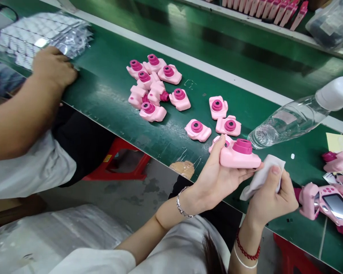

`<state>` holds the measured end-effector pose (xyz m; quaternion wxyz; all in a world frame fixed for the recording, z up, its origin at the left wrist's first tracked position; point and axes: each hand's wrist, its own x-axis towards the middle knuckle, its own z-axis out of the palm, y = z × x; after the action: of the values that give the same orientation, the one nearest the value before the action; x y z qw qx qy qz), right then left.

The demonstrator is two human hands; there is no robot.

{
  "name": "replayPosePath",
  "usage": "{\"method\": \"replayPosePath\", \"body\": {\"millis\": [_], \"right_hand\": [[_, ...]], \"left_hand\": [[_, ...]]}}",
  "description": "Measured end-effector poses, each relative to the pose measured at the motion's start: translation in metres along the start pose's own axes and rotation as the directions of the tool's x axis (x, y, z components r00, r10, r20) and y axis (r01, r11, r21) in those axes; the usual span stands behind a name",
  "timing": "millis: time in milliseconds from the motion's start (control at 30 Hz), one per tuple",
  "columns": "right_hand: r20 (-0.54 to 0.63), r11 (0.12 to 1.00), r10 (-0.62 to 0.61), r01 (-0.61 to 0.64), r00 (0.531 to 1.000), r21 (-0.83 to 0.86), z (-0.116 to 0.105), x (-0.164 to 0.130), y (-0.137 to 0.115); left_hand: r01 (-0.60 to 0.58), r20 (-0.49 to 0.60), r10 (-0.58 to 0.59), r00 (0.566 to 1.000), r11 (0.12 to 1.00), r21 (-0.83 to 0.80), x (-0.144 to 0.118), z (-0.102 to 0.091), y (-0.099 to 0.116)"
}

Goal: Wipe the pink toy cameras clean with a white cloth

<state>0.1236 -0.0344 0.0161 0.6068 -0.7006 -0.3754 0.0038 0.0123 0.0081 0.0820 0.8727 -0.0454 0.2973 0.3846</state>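
Observation:
My left hand (217, 179) holds a pink toy camera (240, 154) with a darker pink lens, lens facing up, just above the near edge of the green belt (108, 95). Pinched in my right hand (270, 198) is a folded white cloth (261, 177), which touches the camera's right end. Another pink camera lies partly hidden behind my left fingers.
Several pink cameras lie in a pile (154, 87), with three more (228, 125) nearer my hands. A clear water bottle (288, 121) lies on its side. Cameras with screens (331, 205) sit at right. A co-worker's hand (54, 66) rests on plastic bags (45, 34). A red stool (122, 160) stands below.

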Motion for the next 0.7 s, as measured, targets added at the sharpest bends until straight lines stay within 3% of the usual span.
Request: {"method": "replayPosePath", "body": {"millis": [167,267,333,400,433,500,567,700], "right_hand": [[-0.047,0.999,0.048,-0.047,0.998,0.021,-0.008,-0.014,-0.014],[0.000,0.991,-0.118,0.118,0.993,0.070,-0.009,-0.017,-0.022],[0.155,0.931,-0.357,0.336,0.921,0.143,-0.009,-0.016,-0.028],[0.321,0.853,-0.522,0.481,0.790,0.203,-0.009,-0.014,-0.033],[0.379,0.828,-0.559,0.517,0.737,0.216,-0.009,-0.014,-0.033],[0.437,0.815,-0.575,0.533,0.692,0.228,-0.011,-0.013,-0.032],[0.431,0.830,-0.555,0.507,0.712,0.231,-0.013,-0.013,-0.028],[0.294,0.898,-0.440,0.404,0.849,0.176,-0.017,-0.017,-0.026]], "left_hand": [[0.016,-0.026,-0.015,1.000,1.000,0.005,0.003,0.003,-0.002],[0.012,-0.036,-0.012,0.999,1.000,0.025,0.004,0.002,-0.004],[0.034,-0.037,-0.032,0.999,0.997,0.063,0.003,0.001,-0.005],[0.067,-0.041,-0.063,0.997,0.994,0.086,0.004,0.000,-0.006],[0.078,-0.043,-0.075,0.996,0.993,0.087,0.004,-0.001,-0.006],[0.076,-0.051,-0.072,0.996,0.994,0.083,0.004,-0.001,-0.006],[0.048,-0.062,-0.042,0.997,0.993,0.107,0.004,-0.001,-0.005],[0.008,-0.034,-0.003,0.999,0.991,0.132,0.002,-0.002,-0.004]]}}
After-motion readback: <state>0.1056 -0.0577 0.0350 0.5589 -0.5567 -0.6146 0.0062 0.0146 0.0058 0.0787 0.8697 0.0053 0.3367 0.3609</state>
